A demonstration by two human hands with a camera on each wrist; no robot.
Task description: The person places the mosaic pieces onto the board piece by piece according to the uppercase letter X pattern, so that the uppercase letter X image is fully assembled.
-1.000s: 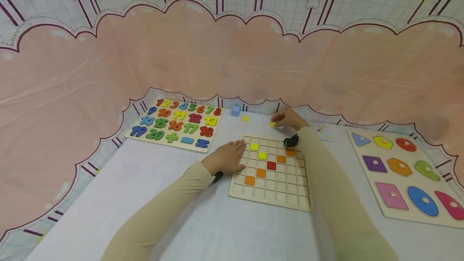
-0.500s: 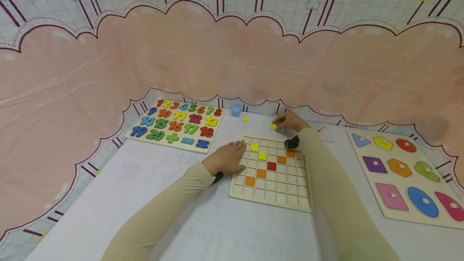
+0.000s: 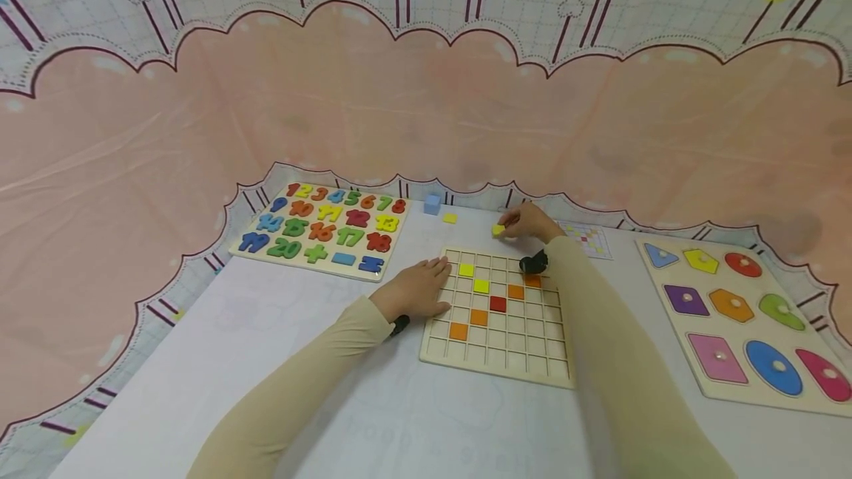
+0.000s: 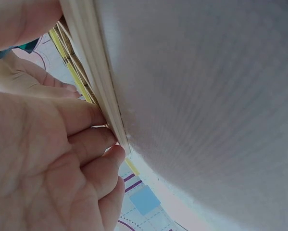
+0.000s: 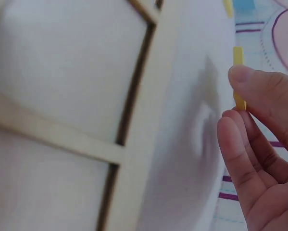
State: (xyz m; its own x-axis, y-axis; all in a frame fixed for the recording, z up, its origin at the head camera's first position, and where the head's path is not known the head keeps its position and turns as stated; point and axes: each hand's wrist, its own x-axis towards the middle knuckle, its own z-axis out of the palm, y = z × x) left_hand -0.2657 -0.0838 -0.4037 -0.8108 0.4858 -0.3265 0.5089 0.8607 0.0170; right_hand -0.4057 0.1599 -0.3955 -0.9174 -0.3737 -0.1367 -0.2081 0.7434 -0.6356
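My right hand (image 3: pixel 529 222) pinches a yellow square tile (image 5: pixel 238 54) between thumb and fingers, just beyond the far edge of a wooden grid board (image 3: pixel 495 368). In the right wrist view the tile is edge-on, apart from the table. My left hand (image 3: pixel 414 290) rests on the board's left edge with its fingers extended; the left wrist view has the fingertips against the board's side (image 4: pixel 103 82). Set in the grid are two yellow tiles (image 3: pixel 481 286), a red tile (image 3: pixel 498 304) and several orange tiles (image 3: pixel 458 331). My right wrist partly covers the upper right corner.
Another yellow tile (image 3: pixel 450 219) lies beside blue cubes (image 3: pixel 432 204) at the back. A printed pattern card (image 3: pixel 589 240) is behind my right wrist. The number puzzle (image 3: pixel 319 231) stands at left, a knobbed shape puzzle (image 3: pixel 732 316) at right. A patterned curtain (image 3: pixel 426 109) hangs behind.
My right fingers have closed on the yellow tile, which lay flat on the table half a second ago and is now raised slightly. My left hand and the board have stayed put.
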